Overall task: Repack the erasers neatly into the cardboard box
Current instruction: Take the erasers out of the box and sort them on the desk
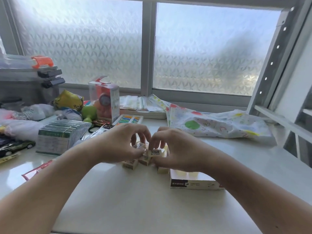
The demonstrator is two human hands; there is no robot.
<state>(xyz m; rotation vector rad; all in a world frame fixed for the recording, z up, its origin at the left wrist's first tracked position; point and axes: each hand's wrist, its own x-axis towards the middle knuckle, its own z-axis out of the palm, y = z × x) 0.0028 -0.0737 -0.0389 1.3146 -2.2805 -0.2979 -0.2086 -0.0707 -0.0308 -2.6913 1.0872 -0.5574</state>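
Observation:
Several small cream erasers in printed sleeves lie in a loose pile (130, 163) on the white table, mid-frame. My left hand (121, 144) and my right hand (175, 149) hover over the pile, fingertips meeting. Between them they pinch one eraser with a barcode label (154, 152), raised slightly above the others. A flat cardboard box (194, 182) with a dark printed strip on its side sits just right of the pile, under my right wrist. Its inside is mostly hidden by my forearm.
A stack of green-and-white packets (55, 141) stands at the left. A clear toy box (104, 100), a small abacus (129, 119) and plastic bags crowd the back left. A spotted cloth bag (219, 124) lies at the back right, a metal shelf frame (278, 65) beyond it.

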